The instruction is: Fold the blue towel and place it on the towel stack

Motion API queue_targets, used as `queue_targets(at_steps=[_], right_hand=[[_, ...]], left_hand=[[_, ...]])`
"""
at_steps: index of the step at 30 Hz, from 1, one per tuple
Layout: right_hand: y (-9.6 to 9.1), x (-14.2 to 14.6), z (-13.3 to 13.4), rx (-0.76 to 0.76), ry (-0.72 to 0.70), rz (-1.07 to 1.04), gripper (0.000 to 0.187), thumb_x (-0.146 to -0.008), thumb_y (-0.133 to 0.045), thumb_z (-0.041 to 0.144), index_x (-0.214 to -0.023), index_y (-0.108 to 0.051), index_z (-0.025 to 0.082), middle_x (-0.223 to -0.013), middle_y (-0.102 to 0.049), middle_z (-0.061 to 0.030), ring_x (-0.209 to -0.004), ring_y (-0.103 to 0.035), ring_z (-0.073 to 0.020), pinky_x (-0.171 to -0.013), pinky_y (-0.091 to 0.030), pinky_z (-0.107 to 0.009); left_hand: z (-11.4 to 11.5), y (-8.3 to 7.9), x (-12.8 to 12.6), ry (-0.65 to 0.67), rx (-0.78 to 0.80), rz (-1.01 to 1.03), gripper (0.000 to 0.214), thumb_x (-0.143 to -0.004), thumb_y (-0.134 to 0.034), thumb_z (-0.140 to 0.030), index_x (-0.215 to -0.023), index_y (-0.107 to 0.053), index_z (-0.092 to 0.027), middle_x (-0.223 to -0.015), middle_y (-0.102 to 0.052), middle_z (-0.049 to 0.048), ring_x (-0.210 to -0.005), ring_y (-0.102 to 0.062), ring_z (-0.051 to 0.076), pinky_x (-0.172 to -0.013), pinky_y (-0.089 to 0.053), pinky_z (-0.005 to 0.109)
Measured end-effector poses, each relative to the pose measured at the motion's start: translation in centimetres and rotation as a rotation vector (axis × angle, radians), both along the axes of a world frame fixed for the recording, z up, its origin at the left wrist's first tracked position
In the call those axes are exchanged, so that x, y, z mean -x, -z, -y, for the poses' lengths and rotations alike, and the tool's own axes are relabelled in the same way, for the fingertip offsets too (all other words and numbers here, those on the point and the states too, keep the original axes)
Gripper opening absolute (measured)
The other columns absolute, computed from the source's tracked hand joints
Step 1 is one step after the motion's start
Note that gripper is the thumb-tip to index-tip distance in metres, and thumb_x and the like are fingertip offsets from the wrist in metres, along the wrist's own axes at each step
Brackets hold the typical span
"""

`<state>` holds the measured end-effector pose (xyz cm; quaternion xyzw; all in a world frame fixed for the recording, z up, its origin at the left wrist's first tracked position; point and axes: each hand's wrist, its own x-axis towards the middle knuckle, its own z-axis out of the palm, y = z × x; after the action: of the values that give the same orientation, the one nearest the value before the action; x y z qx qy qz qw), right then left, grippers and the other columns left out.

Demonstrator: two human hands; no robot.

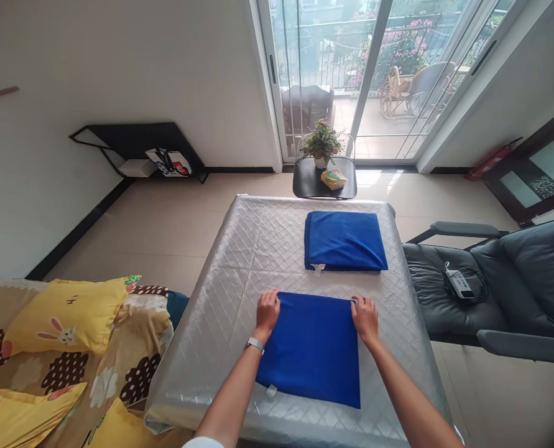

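Observation:
A folded blue towel (311, 348) lies on the silver quilted tablecloth (230, 298) right in front of me, with a small white tag at its near edge. At its far left corner, my left hand (268, 313) has its fingers bent closed on the edge; a watch is on that wrist. The towel's far right corner is pinched in my right hand (365, 318). Beyond it sits a second folded blue towel (346, 241), thicker and in several layers, its white tag at the near left. Neither hand touches that one.
A dark padded armchair (449, 298) holding a white power strip (459, 283) stands at the right. Yellow pillows (71, 314) lie on a sofa at the left. Past the table's far edge, a small black table (309, 182) bears a potted plant (322, 143) and a tissue pack (334, 180).

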<state>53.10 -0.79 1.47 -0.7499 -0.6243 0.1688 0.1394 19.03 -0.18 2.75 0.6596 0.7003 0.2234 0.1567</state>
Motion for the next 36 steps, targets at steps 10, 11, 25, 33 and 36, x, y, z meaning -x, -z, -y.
queue_targets(at_steps=[10,11,25,33,36], right_hand=[[4.1,2.9,5.8,-0.153,-0.299,0.245,0.064,-0.095,-0.028,0.016,-0.159,-0.026,0.017,-0.163,-0.031,-0.0073,-0.154,-0.015,-0.0247,-0.122,-0.019,-0.048],[4.2,2.9,5.6,-0.145,-0.301,0.242,0.064,-0.096,-0.028,0.019,-0.160,-0.023,0.016,-0.163,-0.029,-0.0077,-0.154,-0.014,-0.0249,-0.122,-0.018,-0.048],[4.1,3.3,5.1,-0.151,-0.225,0.184,0.062,-0.103,-0.018,0.036,-0.159,-0.022,0.011,-0.164,-0.027,-0.0086,-0.154,-0.014,-0.0222,-0.125,-0.011,-0.047],[3.7,3.6,4.9,-0.130,-0.210,0.184,0.062,-0.103,-0.017,0.036,-0.160,-0.020,0.013,-0.164,-0.027,-0.0080,-0.153,-0.016,-0.0224,-0.124,-0.012,-0.048],[3.9,3.5,5.0,-0.140,-0.208,0.187,0.062,-0.102,-0.019,0.034,-0.161,-0.018,0.012,-0.164,-0.026,-0.0088,-0.154,-0.015,-0.0223,-0.124,-0.012,-0.048]], left_hand=[[4.7,2.2,-19.3,0.482,-0.078,-0.095,0.057,-0.100,-0.045,-0.038,-0.155,-0.034,-0.028,-0.160,-0.038,0.0034,-0.149,-0.032,0.022,-0.123,-0.030,0.046],[4.5,2.4,-19.0,0.458,-0.071,-0.109,0.058,-0.100,-0.045,-0.039,-0.156,-0.032,-0.030,-0.161,-0.035,0.0025,-0.150,-0.030,0.023,-0.123,-0.029,0.047],[2.6,3.0,-0.2,0.023,0.043,-0.279,0.057,-0.102,-0.035,-0.038,-0.158,-0.028,-0.027,-0.165,-0.026,0.0055,-0.153,-0.019,0.024,-0.125,-0.022,0.050],[2.4,1.6,-3.3,-0.004,0.019,-0.235,0.060,-0.103,-0.030,-0.036,-0.160,-0.020,-0.019,-0.163,-0.029,0.0093,-0.152,-0.022,0.023,-0.125,-0.023,0.048],[2.9,1.3,-9.5,0.239,-0.016,-0.207,0.059,-0.102,-0.035,-0.035,-0.158,-0.026,-0.020,-0.162,-0.031,0.0080,-0.152,-0.023,0.023,-0.125,-0.025,0.046]])
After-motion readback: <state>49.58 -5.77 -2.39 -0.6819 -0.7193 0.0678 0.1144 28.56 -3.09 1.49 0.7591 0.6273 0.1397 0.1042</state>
